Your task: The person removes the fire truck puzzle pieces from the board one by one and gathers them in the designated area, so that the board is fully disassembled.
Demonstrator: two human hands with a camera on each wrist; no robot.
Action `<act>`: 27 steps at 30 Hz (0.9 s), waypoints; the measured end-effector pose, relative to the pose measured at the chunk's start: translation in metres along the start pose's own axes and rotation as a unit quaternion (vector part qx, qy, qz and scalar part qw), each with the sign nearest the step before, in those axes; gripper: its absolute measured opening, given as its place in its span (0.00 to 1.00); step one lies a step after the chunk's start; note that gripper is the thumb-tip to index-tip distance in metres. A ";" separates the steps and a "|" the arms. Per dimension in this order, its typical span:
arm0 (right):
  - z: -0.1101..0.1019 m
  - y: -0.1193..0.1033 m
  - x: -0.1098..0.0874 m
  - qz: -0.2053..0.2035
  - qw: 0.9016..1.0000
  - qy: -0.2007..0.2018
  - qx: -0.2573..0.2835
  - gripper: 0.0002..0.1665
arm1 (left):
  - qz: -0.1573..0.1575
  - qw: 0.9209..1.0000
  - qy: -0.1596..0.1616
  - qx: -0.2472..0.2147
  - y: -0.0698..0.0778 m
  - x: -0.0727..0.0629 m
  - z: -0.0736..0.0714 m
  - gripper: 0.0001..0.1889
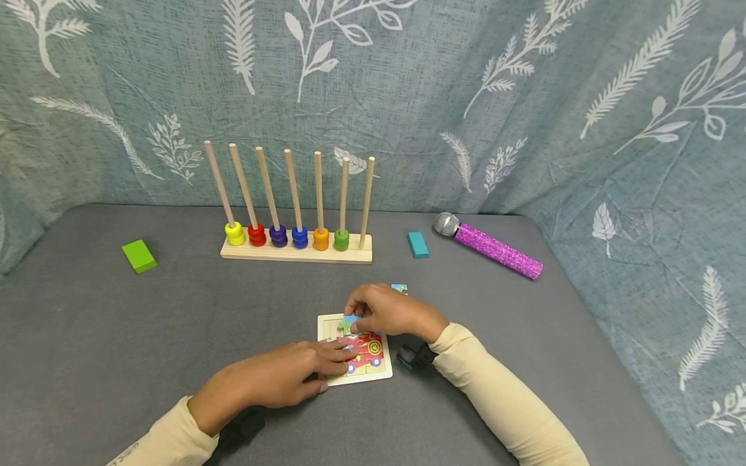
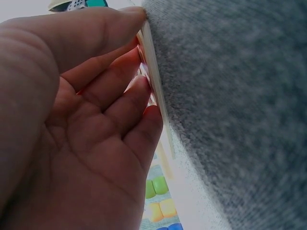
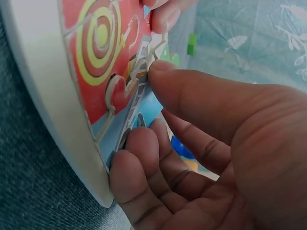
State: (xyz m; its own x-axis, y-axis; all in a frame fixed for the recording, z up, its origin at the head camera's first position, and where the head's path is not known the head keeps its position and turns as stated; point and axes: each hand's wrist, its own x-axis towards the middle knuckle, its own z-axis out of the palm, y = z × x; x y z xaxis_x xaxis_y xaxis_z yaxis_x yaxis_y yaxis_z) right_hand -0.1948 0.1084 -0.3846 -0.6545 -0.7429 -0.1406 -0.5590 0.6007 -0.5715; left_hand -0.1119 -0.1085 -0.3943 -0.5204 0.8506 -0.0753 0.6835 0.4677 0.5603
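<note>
A small wooden jigsaw puzzle point(image 1: 361, 380) with a pale frame and a red vehicle picture lies on the grey table. My left hand point(image 1: 282, 374) rests on its left side, fingers extended over the red pieces and the thumb at the frame's near edge. Over the upper part of the board, my right hand point(image 1: 392, 312) pinches a blue and green puzzle piece point(image 1: 351, 320) between thumb and fingers. In the right wrist view that piece is partly hidden by the thumb. Another puzzle piece point(image 1: 399, 287) lies just beyond the right hand, partly covered by it.
Behind the puzzle stands a wooden bead rack point(image 1: 297, 254) with upright pegs and coloured beads. A green block point(image 1: 139, 256) lies at the left. To the right are a teal block point(image 1: 418, 245) and a glittery pink microphone point(image 1: 495, 249). A patterned curtain point(image 1: 408, 129) hangs behind.
</note>
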 end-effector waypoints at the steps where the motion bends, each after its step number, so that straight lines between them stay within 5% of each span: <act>1: 0.000 0.000 0.000 -0.001 1.000 0.000 0.002 0.07 | 0.000 1.000 0.001 0.001 0.000 0.000 0.000 0.20; 13: -0.006 0.006 -0.006 -0.001 0.998 0.003 0.068 0.10 | 0.004 1.000 -0.006 -0.008 0.000 0.000 0.000 0.20; 21: -0.008 0.014 -0.008 -0.011 0.996 0.004 0.089 0.03 | -0.001 1.000 -0.011 -0.008 0.000 0.001 -0.001 0.20; 27: -0.011 0.018 -0.013 -0.024 0.996 0.026 0.079 0.12 | -0.006 1.000 -0.013 -0.005 0.000 0.000 -0.002 0.20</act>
State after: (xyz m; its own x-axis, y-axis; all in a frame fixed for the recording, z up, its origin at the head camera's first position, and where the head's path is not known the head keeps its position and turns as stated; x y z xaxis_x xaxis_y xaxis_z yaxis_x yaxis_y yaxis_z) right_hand -0.2019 0.1325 -0.3844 -0.6571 -0.7505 -0.0710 -0.5059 0.5088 -0.6966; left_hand -0.1133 -0.1092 -0.3929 -0.5140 0.8515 -0.1038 0.6721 0.4749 0.5681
